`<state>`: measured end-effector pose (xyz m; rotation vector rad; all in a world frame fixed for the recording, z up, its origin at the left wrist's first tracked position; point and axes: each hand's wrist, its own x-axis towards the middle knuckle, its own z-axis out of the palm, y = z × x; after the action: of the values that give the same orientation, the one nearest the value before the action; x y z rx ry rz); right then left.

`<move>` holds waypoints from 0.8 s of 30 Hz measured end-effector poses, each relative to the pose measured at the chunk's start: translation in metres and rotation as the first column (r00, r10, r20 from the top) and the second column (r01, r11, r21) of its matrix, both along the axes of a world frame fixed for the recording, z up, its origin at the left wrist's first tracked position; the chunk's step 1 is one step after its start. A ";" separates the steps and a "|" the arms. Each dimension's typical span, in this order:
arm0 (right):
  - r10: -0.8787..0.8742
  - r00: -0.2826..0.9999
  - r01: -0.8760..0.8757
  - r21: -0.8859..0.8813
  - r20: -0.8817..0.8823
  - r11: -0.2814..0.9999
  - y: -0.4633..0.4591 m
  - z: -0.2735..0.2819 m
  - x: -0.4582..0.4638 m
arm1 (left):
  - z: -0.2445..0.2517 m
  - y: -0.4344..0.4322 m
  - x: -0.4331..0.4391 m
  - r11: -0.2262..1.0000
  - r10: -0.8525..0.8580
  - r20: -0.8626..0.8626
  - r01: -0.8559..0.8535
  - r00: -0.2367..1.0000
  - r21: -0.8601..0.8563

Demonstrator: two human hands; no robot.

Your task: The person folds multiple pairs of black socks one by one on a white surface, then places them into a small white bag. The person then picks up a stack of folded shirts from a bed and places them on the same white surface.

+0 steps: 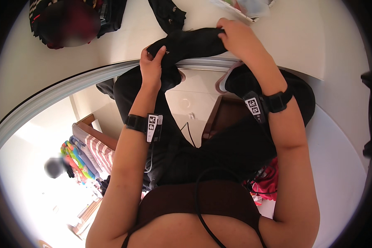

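Observation:
A black sock is stretched flat between my two hands, just over the edge of a white surface. My left hand grips its left end, with the thumb on top near a small pale mark. At the other end, the fingers of my right hand pinch the dark fabric. Another black cloth piece with pale marks, apparently a sock, lies on the white surface just beyond and partly behind the held one. I cannot tell whether the two touch.
Dark folded clothing lies at the upper left. A white container stands at the top right. A metal track runs along the near edge of the white surface. Folded colourful fabrics are at the lower left. A thin black cable hangs over my torso.

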<state>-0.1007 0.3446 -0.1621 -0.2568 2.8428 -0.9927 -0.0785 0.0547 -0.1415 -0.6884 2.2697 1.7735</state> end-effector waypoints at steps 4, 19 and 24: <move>-0.137 0.991 0.134 0.161 0.009 0.978 0.001 0.011 -0.004 | 0.000 -0.001 -0.009 0.921 -0.235 0.032 0.233 0.972 -0.312; 0.063 0.996 -0.057 0.094 -0.060 0.994 -0.028 0.007 0.010 | 0.019 0.012 -0.097 0.968 -0.074 -0.183 0.114 0.980 0.222; 0.086 0.995 -0.095 -0.327 -0.042 0.940 -0.042 0.021 -0.005 | 0.086 -0.008 -0.042 0.897 -0.182 -0.228 0.257 0.957 0.359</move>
<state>-0.1056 0.3023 -0.1409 -0.4303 2.6456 -1.4503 -0.1204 0.0463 -0.0553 -0.1861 1.9125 2.1521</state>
